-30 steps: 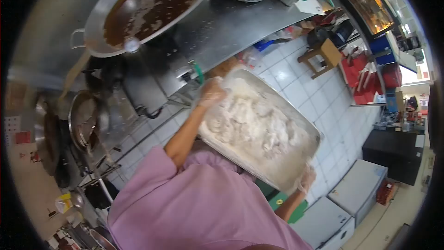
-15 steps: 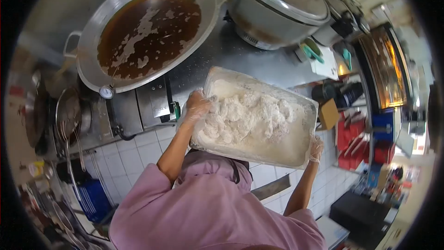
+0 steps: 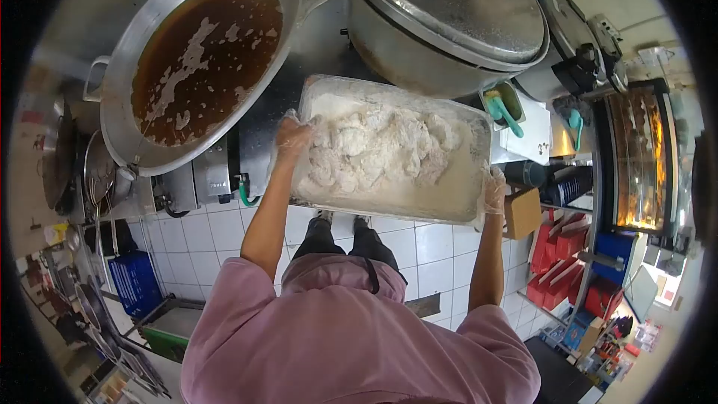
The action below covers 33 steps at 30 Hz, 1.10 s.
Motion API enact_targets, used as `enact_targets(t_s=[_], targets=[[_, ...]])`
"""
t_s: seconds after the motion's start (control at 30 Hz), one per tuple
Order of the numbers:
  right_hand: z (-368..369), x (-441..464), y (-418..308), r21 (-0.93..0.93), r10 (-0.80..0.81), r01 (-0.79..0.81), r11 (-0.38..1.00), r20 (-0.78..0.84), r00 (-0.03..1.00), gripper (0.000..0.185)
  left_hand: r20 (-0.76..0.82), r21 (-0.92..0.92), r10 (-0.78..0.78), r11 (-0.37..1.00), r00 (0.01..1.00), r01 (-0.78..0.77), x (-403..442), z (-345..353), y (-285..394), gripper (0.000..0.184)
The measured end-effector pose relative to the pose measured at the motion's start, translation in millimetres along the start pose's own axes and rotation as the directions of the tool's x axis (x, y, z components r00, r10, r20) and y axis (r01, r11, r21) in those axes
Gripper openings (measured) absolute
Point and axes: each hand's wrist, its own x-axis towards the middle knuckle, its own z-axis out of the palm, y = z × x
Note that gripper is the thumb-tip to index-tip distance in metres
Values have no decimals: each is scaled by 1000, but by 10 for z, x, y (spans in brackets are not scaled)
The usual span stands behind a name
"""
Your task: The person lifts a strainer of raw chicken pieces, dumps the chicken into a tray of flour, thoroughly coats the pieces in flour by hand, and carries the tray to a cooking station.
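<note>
Between my two gloved hands is a rectangular tray [image 3: 470, 213] dusted with flour. Pieces that look like raw chicken [image 3: 381, 142], coated in flour, lie heaped in its middle and left part. My left hand [image 3: 293, 135] wears a clear plastic glove and grips the tray's left end. At the opposite end, my right hand [image 3: 493, 191], also gloved, is closed on the rim; its fingers are partly hidden. The tray's far edge is by the steel counter, and I cannot tell whether it rests there.
A wide wok [image 3: 112, 131] of brown oil with pale foam stands at the upper left. Beside it is a big lidded pot [image 3: 419, 52]. Teal-handled tongs [image 3: 508, 116] lie in a small container to the right. A glass display warmer [image 3: 636, 157] glows farther right.
The tray has levelled out and moved left and up in view, toward the counter and large pot. Both hands keep their hold. My feet now show below it.
</note>
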Motion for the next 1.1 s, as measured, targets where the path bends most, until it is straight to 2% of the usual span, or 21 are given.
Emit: enact_targets(t_s=[0.03,0.1,0.17,0.2,0.3,0.37,0.47,0.5,0.57,0.6,0.63,0.67,0.7,0.73,0.77,0.8,0.83,0.87,0.9,0.93,1.1], targets=[[44,100,98,212,181,-192,958,72,981,14,-48,-12,19,1000,999,-19,28,47,26,83],[74,93,196,267,197,-218,939,104,975,16,-136,-13,51,999,989,-53,81,112,-27,79],[4,74,-516,22,175,-178,984,102,979,15,-155,-72,54,995,986,-66,83,150,-125,72],[-11,46,-726,80,176,-185,979,114,978,16,-152,-96,52,993,987,-67,111,171,-208,69],[-121,60,-976,214,149,-182,960,161,976,24,-270,17,301,951,915,-308,391,279,-734,61],[-231,66,-977,235,140,-194,953,227,964,35,-299,67,280,960,912,-273,1,64,-529,56],[-329,-33,-682,-51,-165,184,982,259,952,54,-349,164,366,930,863,-328,-535,-174,-419,52],[-326,-60,-699,133,-84,51,990,249,965,59,-373,200,415,909,830,-365,-678,-214,-407,51],[-350,-135,-981,470,89,-224,854,291,952,69,-424,203,489,872,763,-446,-1012,-351,-372,47],[-366,-174,-1247,411,88,-169,896,208,974,79,-450,209,522,850,724,-483,-1164,-384,-380,46],[-497,-190,-1027,67,105,-123,990,232,967,83,-477,109,515,839,713,-533,-1322,-384,-414,42],[-497,-205,-1528,102,163,-178,979,136,977,80,-517,17,499,818,695,-575,-1481,-401,-455,39],[-651,-189,-1107,-160,172,-141,977,199,965,75,-569,-62,474,790,672,-610,-1610,-459,-522,36],[-607,-265,-1082,422,64,-94,902,85,994,67,-605,-134,421,782,675,-608,-1643,-396,-752,29],[-614,-224,-1460,783,182,-212,584,129,975,64,-640,-205,368,765,675,-611,-1679,-338,-1007,22],[-565,-189,-1462,318,-54,31,947,65,996,52,-597,-236,291,827,748,-511,-1835,-449,-1086,18],[-499,-155,-1540,-271,-287,276,922,-3,958,42,-542,-274,209,872,814,-406,-2022,-581,-1117,15],[-393,-218,-1621,-45,-227,227,973,11,974,42,-475,-312,127,901,871,-302,-2168,-686,-1194,12],[-238,-331,-1830,179,-167,159,971,29,986,42,-514,-313,102,902,851,-297,-2228,-759,-1377,12],[-71,-408,-2006,231,-236,204,951,121,964,42,-546,-314,79,904,834,-291,-2261,-801,-1597,13],[1158,-1176,-3247,452,-360,163,877,392,847,40,-604,-365,-80,913,793,-185,-2565,-1264,-2721,18]])
